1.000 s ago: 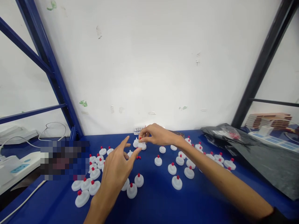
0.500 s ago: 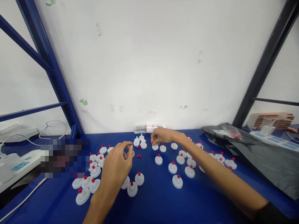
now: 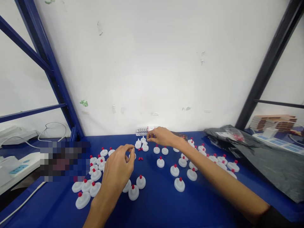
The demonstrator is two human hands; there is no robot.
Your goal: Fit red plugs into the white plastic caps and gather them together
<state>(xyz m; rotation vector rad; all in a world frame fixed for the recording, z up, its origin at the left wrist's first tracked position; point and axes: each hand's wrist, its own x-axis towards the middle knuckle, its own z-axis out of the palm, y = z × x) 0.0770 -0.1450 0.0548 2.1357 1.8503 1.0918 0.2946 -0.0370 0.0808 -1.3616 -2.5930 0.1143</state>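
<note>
My left hand (image 3: 120, 166) is curled over the left middle of the blue table (image 3: 156, 202), thumb and forefinger close together. A white disc (image 3: 135, 156) shows partly behind its fingertips; whether they grip it or something small is hidden. My right hand (image 3: 161, 136) hovers near the back, fingers bent and apart, with nothing visible in them. Just left of and below it stand several white spouted discs without caps (image 3: 138, 144). Small loose red caps (image 3: 141, 159) lie in front of them. A white disc with a red cap (image 3: 156, 149) sits below my right hand.
Capped white discs stand in groups at left (image 3: 95, 174) and right (image 3: 192, 174). A clear bottle (image 3: 142, 131) lies along the wall, with a dark item (image 3: 181, 136) beside it. Black plastic sheeting (image 3: 247, 158) covers the right side. A power strip (image 3: 26, 166) is at left.
My right hand has lifted off a red-capped disc and moved left toward the uncapped discs. That disc stays on the table. My left hand keeps nearly the same place.
</note>
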